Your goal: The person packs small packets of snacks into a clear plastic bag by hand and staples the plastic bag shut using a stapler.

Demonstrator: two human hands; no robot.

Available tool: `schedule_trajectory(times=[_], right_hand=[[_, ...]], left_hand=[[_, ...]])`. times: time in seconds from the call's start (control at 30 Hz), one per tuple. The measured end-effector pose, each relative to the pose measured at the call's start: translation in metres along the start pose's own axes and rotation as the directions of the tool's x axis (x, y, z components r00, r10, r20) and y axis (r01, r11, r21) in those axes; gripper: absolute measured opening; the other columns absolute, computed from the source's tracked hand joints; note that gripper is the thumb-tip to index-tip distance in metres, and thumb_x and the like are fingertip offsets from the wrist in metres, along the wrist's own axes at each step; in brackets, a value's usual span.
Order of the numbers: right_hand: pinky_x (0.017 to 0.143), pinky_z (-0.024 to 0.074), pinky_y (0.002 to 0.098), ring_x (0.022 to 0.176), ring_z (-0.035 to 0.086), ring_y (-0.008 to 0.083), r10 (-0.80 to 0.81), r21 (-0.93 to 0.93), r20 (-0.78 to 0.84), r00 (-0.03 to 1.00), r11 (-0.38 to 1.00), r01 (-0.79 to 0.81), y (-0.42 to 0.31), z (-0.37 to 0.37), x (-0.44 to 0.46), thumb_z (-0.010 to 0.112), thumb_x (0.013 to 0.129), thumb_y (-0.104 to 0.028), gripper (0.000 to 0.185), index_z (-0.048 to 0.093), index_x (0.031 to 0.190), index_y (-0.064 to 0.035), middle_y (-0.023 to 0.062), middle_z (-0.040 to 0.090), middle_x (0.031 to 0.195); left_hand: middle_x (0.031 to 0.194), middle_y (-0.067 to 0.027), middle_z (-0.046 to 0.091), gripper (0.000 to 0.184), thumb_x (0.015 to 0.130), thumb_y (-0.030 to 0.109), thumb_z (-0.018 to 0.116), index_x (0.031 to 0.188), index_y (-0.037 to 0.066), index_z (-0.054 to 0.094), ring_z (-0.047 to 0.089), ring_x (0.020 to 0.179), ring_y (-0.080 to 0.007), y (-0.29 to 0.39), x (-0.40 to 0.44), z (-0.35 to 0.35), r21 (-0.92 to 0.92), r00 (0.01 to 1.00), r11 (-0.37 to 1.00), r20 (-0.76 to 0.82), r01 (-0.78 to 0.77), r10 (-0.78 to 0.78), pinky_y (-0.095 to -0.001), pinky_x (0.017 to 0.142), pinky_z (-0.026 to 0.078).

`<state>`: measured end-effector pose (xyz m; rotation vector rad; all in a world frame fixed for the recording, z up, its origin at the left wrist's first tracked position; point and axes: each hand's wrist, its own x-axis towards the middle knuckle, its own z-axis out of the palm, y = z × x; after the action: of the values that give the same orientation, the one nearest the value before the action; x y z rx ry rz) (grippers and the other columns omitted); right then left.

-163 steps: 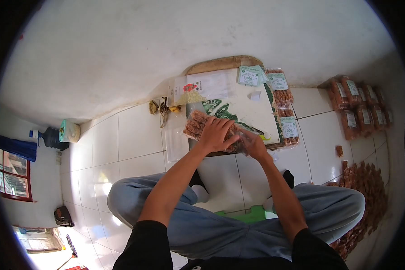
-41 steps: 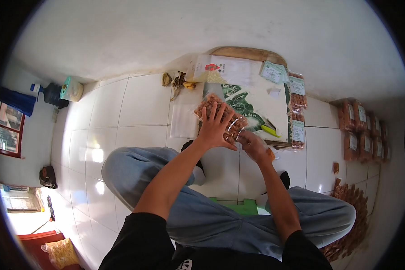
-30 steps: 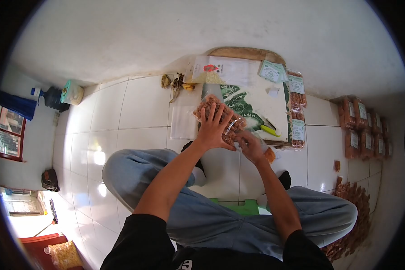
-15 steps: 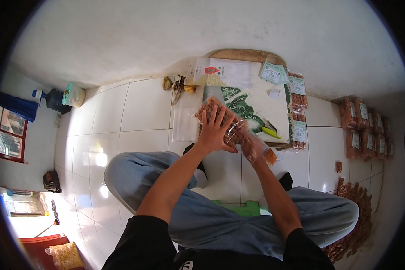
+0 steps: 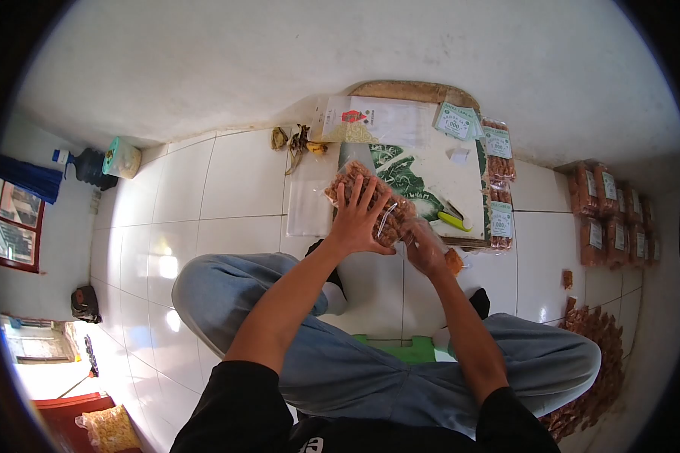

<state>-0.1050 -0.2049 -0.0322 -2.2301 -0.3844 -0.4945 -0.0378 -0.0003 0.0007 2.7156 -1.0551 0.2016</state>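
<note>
Left hand: laid flat on the filled part with its fingers spread (image 5: pixel 359 219), as half a second ago; it appears to keep the contents steady.
Right hand: fingers curled and closed on loose film at the near end (image 5: pixel 425 249). Half a second ago film shone along the wrist; now it is bunched about the fingers, which suggests the loose end is being worked into order.
Clear bag: under the left hand, slanting over the table's near left edge (image 5: pixel 344 180); thin, glossy plastic, pillow-shaped, packed with knobbly reddish-brown pieces.
Orange packet: small and soft-looking, just beside the right wrist (image 5: pixel 453 261).
Knife: bright yellow-green handle, smooth and slightly curved, dark blade, lying apart from the bag (image 5: pixel 454 220).
Table: low, its pale, scuffed top marked with green leaf shapes (image 5: pixel 434 167).
Labels: flat, square pale-green sheets in an overlapping pile at the far right corner (image 5: pixel 458 121).
Labelled packets: shiny, ridged with brown pieces, along the table's right side (image 5: pixel 500 162).
Stacked bags: plump, glossy blocks on white tiles by the wall (image 5: pixel 616 211).
</note>
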Motion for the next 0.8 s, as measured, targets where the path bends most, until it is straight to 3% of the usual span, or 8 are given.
schedule_trajectory(times=[0.07, 0.17, 0.27, 0.33, 0.57, 0.63, 0.73, 0.8], right_hand=[[0.081, 0.0521, 0.0389, 0.095, 0.062, 0.0341, -0.024, 0.041, 0.016, 1.0, 0.999, 0.023, 0.0, -0.004, 0.0, 0.067, 0.082, -0.004, 0.022, 0.06, 0.103, -0.0042, 0.0131, 0.064, 0.104], [0.081, 0.0519, 0.0379, 0.092, 0.063, 0.0315, 0.084, 0.169, 0.118, 0.989, 0.98, -0.103, -0.001, -0.008, 0.001, 0.071, 0.078, -0.004, 0.022, 0.063, 0.099, -0.0064, 0.0103, 0.066, 0.099], [0.078, 0.0518, 0.0386, 0.087, 0.064, 0.03, 0.095, 0.086, 0.101, 0.99, 0.991, -0.104, 0.006, 0.004, -0.002, 0.073, 0.076, -0.005, 0.021, 0.064, 0.095, -0.0084, 0.0088, 0.068, 0.091], [0.074, 0.0515, 0.0395, 0.082, 0.064, 0.0308, 0.092, 0.055, -0.023, 0.995, 0.994, -0.091, 0.002, 0.011, -0.003, 0.072, 0.077, -0.004, 0.017, 0.065, 0.092, -0.0092, 0.0083, 0.068, 0.086], [0.073, 0.0515, 0.0393, 0.084, 0.065, 0.0305, 0.194, -0.076, 0.032, 0.98, 0.979, -0.191, -0.011, 0.007, -0.003, 0.073, 0.077, -0.007, 0.024, 0.062, 0.099, -0.008, 0.0103, 0.068, 0.091], [0.073, 0.0517, 0.0384, 0.086, 0.066, 0.0293, 0.128, 0.208, 0.205, 0.97, 0.963, -0.171, 0.002, 0.003, -0.001, 0.075, 0.077, -0.007, 0.028, 0.062, 0.102, -0.0077, 0.0109, 0.068, 0.092], [0.072, 0.0524, 0.0377, 0.087, 0.066, 0.0281, 0.058, 0.239, 0.294, 0.954, 0.962, -0.132, -0.005, -0.015, 0.006, 0.076, 0.077, -0.005, 0.036, 0.062, 0.11, -0.0088, 0.0109, 0.068, 0.094], [0.073, 0.0524, 0.038, 0.088, 0.067, 0.0284, 0.038, 0.294, 0.166, 0.985, 0.952, -0.086, 0.002, -0.001, -0.004, 0.076, 0.076, -0.005, 0.044, 0.059, 0.117, -0.009, 0.0113, 0.069, 0.095]], left_hand=[[0.157, -0.0222, 0.015, 0.133, 0.048, 0.085, 0.068, 0.151, 0.014, 0.026, 0.007, 0.145, -0.0455, -0.002, 0.0, 0.002, 0.0, 1.0, 1.0, -0.008, -0.011, 0.011, -0.0711, 0.107, 0.003], [0.157, -0.0227, 0.014, 0.132, 0.049, 0.085, 0.067, 0.151, 0.012, 0.026, 0.007, 0.145, -0.0455, -0.001, 0.0, 0.001, 0.006, 1.0, 1.0, -0.009, -0.021, 0.021, -0.0711, 0.107, 0.003], [0.157, -0.0233, 0.015, 0.131, 0.05, 0.085, 0.066, 0.151, 0.012, 0.027, 0.008, 0.144, -0.0458, 0.002, 0.001, -0.002, 0.002, 0.999, 1.0, 0.038, -0.017, 0.017, -0.0714, 0.106, 0.004], [0.157, -0.0216, 0.014, 0.131, 0.049, 0.086, 0.065, 0.151, 0.014, 0.027, 0.007, 0.145, -0.0454, 0.004, 0.002, -0.001, 0.025, 1.0, 1.0, 0.031, 0.0, -0.001, -0.0729, 0.106, 0.004], [0.157, -0.0215, 0.012, 0.133, 0.049, 0.087, 0.066, 0.152, 0.014, 0.025, 0.007, 0.145, -0.0454, -0.001, 0.002, -0.001, 0.041, 0.998, 0.999, 0.056, -0.031, 0.029, -0.0733, 0.106, 0.004], [0.157, -0.0217, 0.012, 0.134, 0.048, 0.088, 0.065, 0.152, 0.014, 0.025, 0.007, 0.144, -0.0455, -0.003, 0.003, -0.002, 0.016, 0.997, 0.999, 0.054, -0.049, 0.048, -0.0733, 0.106, 0.005], [0.157, -0.0219, 0.013, 0.135, 0.046, 0.089, 0.064, 0.152, 0.013, 0.025, 0.007, 0.144, -0.0454, 0.0, 0.004, -0.004, 0.026, 0.997, 0.999, 0.065, -0.044, 0.042, -0.0733, 0.106, 0.005], [0.157, -0.023, 0.012, 0.136, 0.046, 0.089, 0.065, 0.151, 0.012, 0.025, 0.006, 0.144, -0.0462, 0.001, 0.005, -0.007, 0.027, 0.994, 0.999, 0.099, -0.042, 0.039, -0.0727, 0.106, 0.005]])
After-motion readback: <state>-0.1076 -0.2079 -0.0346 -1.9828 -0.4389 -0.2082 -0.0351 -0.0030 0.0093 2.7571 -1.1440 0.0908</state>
